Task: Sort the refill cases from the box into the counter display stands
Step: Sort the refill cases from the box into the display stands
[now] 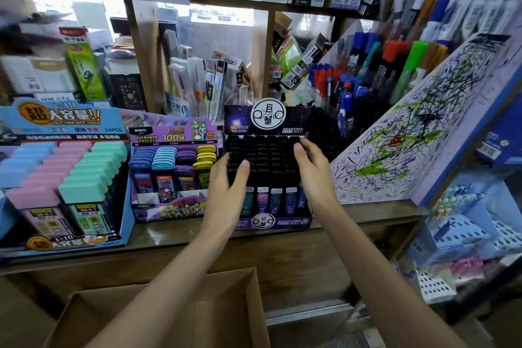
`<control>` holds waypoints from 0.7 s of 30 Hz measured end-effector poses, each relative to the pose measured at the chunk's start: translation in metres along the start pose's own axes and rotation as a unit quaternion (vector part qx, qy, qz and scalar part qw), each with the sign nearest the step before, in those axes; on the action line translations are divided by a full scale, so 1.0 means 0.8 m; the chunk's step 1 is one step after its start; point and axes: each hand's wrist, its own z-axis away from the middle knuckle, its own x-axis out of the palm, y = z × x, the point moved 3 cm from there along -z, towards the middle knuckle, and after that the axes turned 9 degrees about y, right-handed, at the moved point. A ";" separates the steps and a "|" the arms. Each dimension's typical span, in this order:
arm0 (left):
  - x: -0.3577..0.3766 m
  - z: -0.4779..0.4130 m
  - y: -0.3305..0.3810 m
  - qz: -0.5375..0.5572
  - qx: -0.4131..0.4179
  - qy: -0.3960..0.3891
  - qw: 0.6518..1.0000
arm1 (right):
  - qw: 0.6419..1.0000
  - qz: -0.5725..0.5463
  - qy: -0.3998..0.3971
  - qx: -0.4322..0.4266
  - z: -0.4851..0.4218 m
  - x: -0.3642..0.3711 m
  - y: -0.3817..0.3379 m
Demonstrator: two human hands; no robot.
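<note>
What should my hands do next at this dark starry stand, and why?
Probably lift both off and reach into the brown cardboard box for another case. The left hand and right hand rest on the black-capped refill cases, holding nothing; the dark starry stand looks full, while the purple cartoon stand has empty front slots.

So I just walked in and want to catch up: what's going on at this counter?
A person is stocking the dark display stand on the counter. The left hand and the right hand both rest on its rows of black-capped refill cases, apparently settling them in. The cardboard box sits open below; the blue stand and purple stand alongside hold coloured cases.
</note>
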 end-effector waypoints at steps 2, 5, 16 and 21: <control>0.002 -0.006 0.005 -0.003 0.016 0.017 1.000 | 1.000 0.012 0.007 -0.018 -0.004 -0.001 -0.003; 0.007 -0.021 0.014 0.034 -0.007 0.031 0.999 | 1.000 -0.013 -0.010 0.005 -0.008 0.002 -0.004; 0.008 -0.043 0.017 0.033 -0.015 -0.020 0.999 | 0.991 0.084 -0.080 -0.061 -0.011 -0.009 -0.013; 0.009 -0.056 0.023 0.048 -0.038 0.007 0.998 | 0.990 0.112 -0.057 -0.066 -0.017 -0.009 -0.016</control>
